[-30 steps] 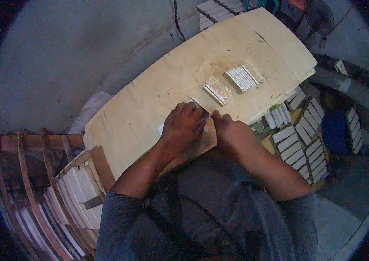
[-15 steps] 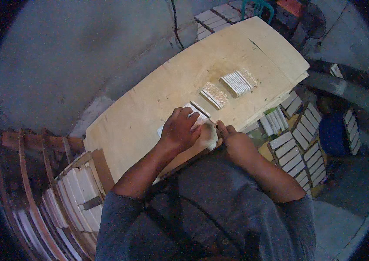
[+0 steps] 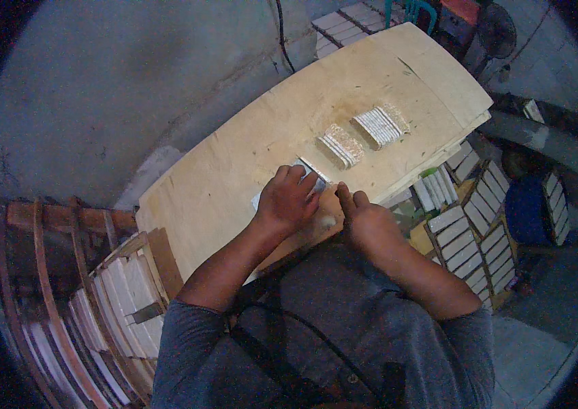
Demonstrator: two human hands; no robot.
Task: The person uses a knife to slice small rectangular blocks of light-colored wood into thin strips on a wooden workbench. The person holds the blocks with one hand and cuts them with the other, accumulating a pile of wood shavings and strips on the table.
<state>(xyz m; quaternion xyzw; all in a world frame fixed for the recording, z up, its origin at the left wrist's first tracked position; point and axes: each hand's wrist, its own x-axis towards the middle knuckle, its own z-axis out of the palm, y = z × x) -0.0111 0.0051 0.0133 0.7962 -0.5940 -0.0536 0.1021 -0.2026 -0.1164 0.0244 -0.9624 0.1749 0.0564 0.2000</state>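
On the pale wooden board in front of me, my left hand (image 3: 291,201) bends its fingers over a flat whitish slab (image 3: 309,180) and holds it down. Close by on the right, my right hand (image 3: 368,219) is curled with its index finger pointing forward along something thin; what it grips is mostly hidden. A narrow white strip (image 3: 316,169) lies along the slab's far edge, between the slab and a small row of strips (image 3: 337,151). Farther right lies a larger row of white strips (image 3: 379,127), packed side by side, with crumbly bits around it.
The board (image 3: 221,163) runs from near left to far right beside a grey wall (image 3: 132,88). At right stand several trays of white blocks (image 3: 458,249) and a blue round container (image 3: 525,208). A wooden rack (image 3: 40,225) with pale boards is at left; a fan (image 3: 495,33) stands far right.
The whole view has shifted slightly. The small row beyond the slab now shows more strips lying together. Both hands stay at the slab, with the right fingertips close to its end.
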